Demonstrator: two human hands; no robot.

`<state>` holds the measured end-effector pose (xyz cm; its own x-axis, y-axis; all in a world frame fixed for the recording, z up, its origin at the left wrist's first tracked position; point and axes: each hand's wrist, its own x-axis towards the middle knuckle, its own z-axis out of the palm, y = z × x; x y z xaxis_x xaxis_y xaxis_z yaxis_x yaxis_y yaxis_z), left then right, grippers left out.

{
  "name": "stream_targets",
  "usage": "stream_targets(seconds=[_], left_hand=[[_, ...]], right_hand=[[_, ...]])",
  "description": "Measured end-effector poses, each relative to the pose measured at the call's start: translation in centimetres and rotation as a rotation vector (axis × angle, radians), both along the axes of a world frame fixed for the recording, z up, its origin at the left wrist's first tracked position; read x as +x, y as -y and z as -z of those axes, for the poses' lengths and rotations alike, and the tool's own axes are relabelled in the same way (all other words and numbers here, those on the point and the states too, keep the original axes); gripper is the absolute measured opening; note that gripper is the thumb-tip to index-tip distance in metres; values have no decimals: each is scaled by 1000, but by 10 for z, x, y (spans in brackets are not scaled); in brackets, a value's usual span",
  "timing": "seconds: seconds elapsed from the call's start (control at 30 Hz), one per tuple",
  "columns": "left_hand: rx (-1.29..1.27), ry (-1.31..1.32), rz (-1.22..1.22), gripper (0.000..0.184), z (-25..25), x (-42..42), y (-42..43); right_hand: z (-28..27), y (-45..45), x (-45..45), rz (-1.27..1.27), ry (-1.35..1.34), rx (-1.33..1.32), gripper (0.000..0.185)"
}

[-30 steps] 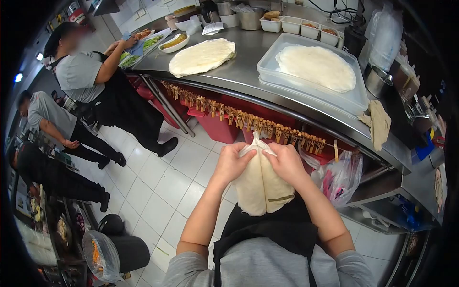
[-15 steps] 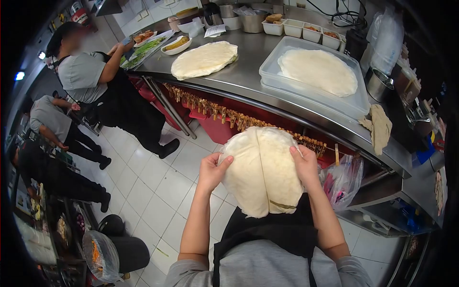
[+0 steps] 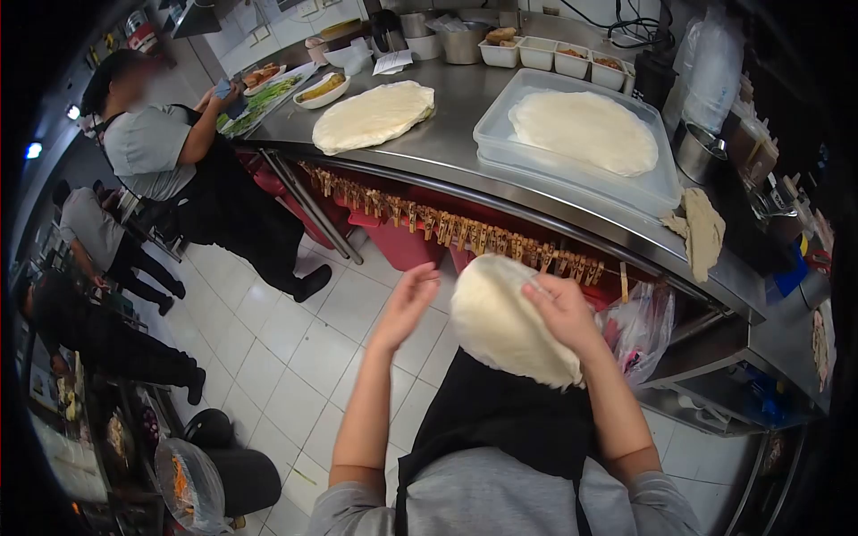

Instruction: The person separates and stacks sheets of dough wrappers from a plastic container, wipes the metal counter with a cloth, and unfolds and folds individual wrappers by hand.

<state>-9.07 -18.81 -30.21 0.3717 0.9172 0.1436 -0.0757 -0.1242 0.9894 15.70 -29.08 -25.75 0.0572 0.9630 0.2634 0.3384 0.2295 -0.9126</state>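
Note:
A pale, flat round of dough (image 3: 505,322), blurred by motion, hangs folded in front of the black apron. My right hand (image 3: 561,308) grips its upper right side, fingers partly behind it. My left hand (image 3: 413,299) is raised just left of the dough, apart from it, with its fingers loosely spread and nothing in them. On the steel counter (image 3: 447,107) beyond lie another flat round (image 3: 375,116) at the left and one (image 3: 585,132) in a clear plastic tray (image 3: 666,183).
Clothespins (image 3: 474,234) line a rail under the counter's front edge. A cloth (image 3: 702,234) hangs over the right edge. At the left, a co-worker (image 3: 147,143) stands by a tray of greens (image 3: 273,96). A black bin (image 3: 246,481) stands lower left.
My left hand has let go of the dough and moved clear of it. The dough, earlier stretched between both hands, is now folded and turned in my right hand.

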Motion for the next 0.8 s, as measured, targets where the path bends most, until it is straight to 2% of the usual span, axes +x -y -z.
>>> stream_targets(seconds=[0.07,0.13,0.17,0.27,0.3,0.4,0.5,0.53,0.63,0.67,0.8], left_hand=[[7,-61,70,34,20,26,2],[-156,-153,152,31,21,26,-1],[-240,-198,189,30,22,25,-2],[-251,-139,173,19,33,18,1],[-257,-123,168,16,27,17,5],[-198,-81,114,15,8,25,23],[56,-129,87,17,3,39,37],[89,-182,58,17,-7,40,40],[176,-169,-34,15,-20,31,39],[190,-209,-46,17,-28,24,38],[343,-291,-99,19,-50,8,38]], right_hand=[[-11,5,-3,-70,121,13,24],[-14,11,-5,-77,195,76,23],[-12,13,-5,-53,142,53,22],[10,16,6,10,6,-103,20],[6,15,4,27,83,-55,20],[-12,14,-3,93,313,57,27],[-7,11,-18,54,488,-89,25],[6,8,-20,93,521,94,20],[16,6,-11,161,406,77,20],[12,7,-7,155,263,49,24],[-13,11,3,139,143,39,26]])
